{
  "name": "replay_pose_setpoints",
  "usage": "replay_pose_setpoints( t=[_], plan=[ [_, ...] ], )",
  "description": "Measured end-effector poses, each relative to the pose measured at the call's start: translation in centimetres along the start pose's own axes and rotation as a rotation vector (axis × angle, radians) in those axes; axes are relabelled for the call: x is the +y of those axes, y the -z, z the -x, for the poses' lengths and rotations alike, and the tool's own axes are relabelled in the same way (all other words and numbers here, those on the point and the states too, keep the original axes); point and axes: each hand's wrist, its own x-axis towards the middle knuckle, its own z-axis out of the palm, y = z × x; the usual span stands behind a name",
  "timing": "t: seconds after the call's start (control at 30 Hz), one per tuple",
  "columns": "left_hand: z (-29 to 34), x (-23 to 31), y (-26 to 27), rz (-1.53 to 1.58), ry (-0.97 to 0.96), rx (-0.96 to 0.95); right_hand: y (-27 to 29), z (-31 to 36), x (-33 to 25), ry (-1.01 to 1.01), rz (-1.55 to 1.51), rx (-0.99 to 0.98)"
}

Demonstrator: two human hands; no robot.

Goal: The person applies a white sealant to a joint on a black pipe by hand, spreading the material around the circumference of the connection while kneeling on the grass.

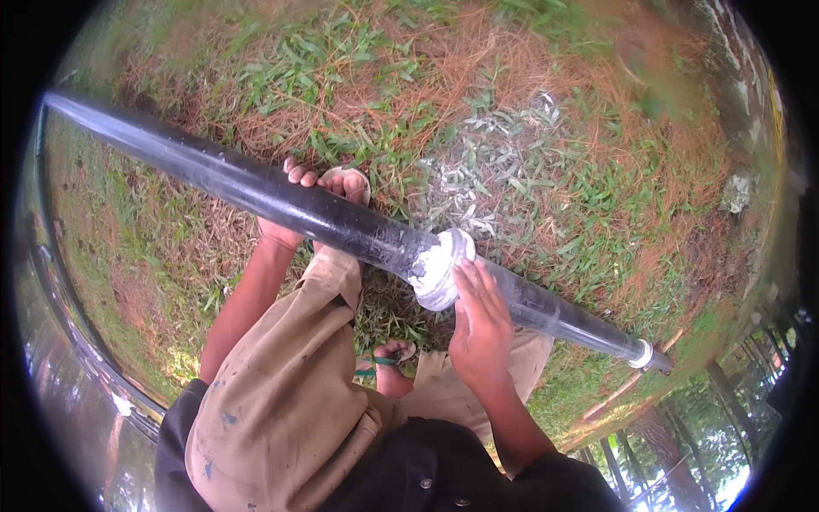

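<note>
A long black pipe (205, 166) lies slantwise across my legs, from far left to near right. Near its middle is a flared joint smeared with a white coating (439, 271), with a slimmer dark pipe section (546, 309) running on from it. My left hand (281, 232) wraps around the black pipe from beneath, fingertips showing past its far side; the palm is hidden. My right hand (483, 328) rests with its fingers stretched out along the right edge of the white-coated joint. A pale ring (641, 353) circles the slim section near its right end.
Grass and brown pine needles (478, 51) cover the ground. Beyond the joint, a patch of grass (482, 166) is splashed white. My sandalled foot (392, 375) sits below the pipe, with toes of the other foot (348, 183) beyond it. Tree trunks (661, 444) stand at lower right.
</note>
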Motion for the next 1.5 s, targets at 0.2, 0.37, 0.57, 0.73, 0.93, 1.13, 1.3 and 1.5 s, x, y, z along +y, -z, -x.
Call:
replay_pose_setpoints(
  t=[0.2, 0.37, 0.57, 0.73, 0.93, 1.13, 1.3, 1.5],
  plan=[
    [-0.6, -0.2, 0.0, -0.005, -0.005, 0.007, 0.5, -3.8, 1.1, -0.188, -0.046, -0.104],
    [-0.2, -0.4, -0.1, 0.037, -0.016, 0.048, 0.9, -0.9, 0.4, -0.024, 0.106, -0.03],
    [-1.4, 0.9, -1.2, -0.008, -0.02, 0.007, 0.7, -2.1, 0.2, -0.046, 0.075, -0.076],
    [-0.8, -0.5, -0.5, 0.052, 0.029, -0.002, 1.3, -4.4, 1.7, -0.173, -0.04, -0.141],
    [-0.2, -0.3, -1.0, 0.086, 0.055, 0.028, 1.3, 1.2, -2.5, 0.03, 0.145, -0.069],
    [-0.5, -0.1, -0.7, 0.018, 0.016, 0.068, -1.0, -7.1, 7.8, -0.372, -0.255, -0.27],
    [0.5, -1.7, -3.9, -0.082, -0.128, 0.306, -3.1, -11.0, 13.5, -0.583, -0.752, -0.655],
    [0.4, -3.9, -9.2, -0.092, -0.256, 0.804, -5.8, -11.4, 13.0, -0.582, -0.608, -0.685]
  ],
)
